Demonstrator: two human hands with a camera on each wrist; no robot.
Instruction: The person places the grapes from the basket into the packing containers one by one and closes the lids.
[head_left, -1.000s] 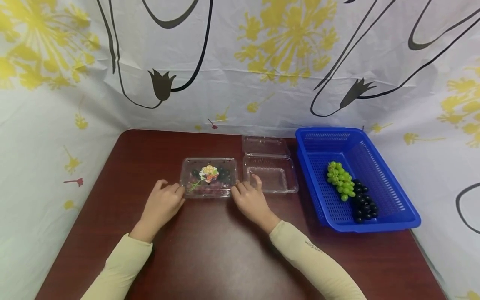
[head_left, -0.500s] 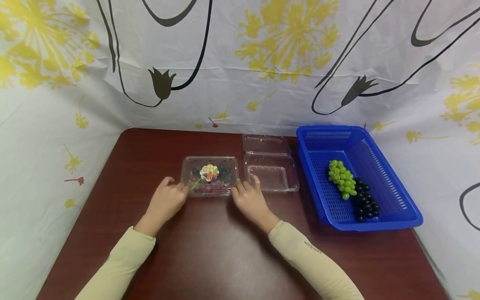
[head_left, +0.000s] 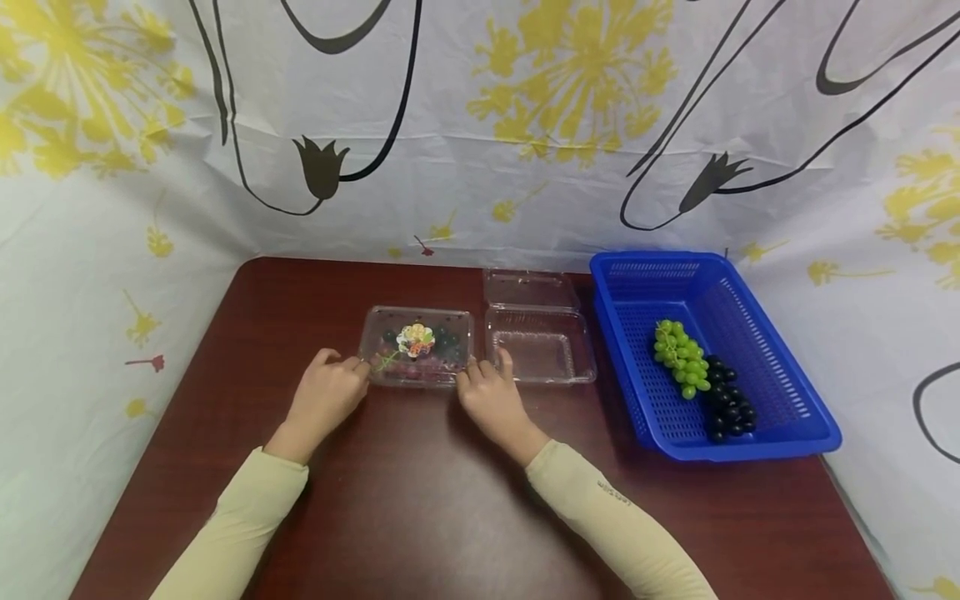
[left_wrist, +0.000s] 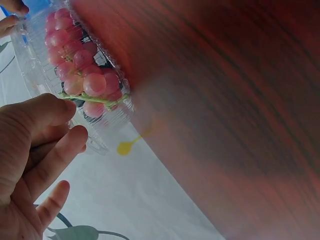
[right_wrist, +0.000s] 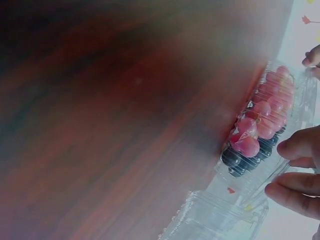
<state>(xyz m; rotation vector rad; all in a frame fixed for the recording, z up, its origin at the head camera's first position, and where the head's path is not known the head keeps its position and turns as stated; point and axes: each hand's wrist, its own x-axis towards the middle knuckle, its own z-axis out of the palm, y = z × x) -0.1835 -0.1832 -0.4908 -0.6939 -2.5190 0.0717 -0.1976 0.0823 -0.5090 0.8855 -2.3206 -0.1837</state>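
Note:
A clear plastic clamshell box lies on the table with its lid down and a flowery fruit sticker on top. Through its walls show pink grapes, a green stem and black grapes. My left hand pinches the box's rim at the near left corner between thumb and fingers. At the near right corner, my right hand grips the rim likewise, thumb and fingertips at the lid's edge.
To the right, a second clear clamshell box stands open and empty. Beyond it sits a blue basket holding green grapes and black grapes. A patterned cloth hangs behind the dark red table.
The closed box has shifted slightly away from me, its front edge tipped a little. Both hands have stayed at its near corners; the right has moved slightly left.

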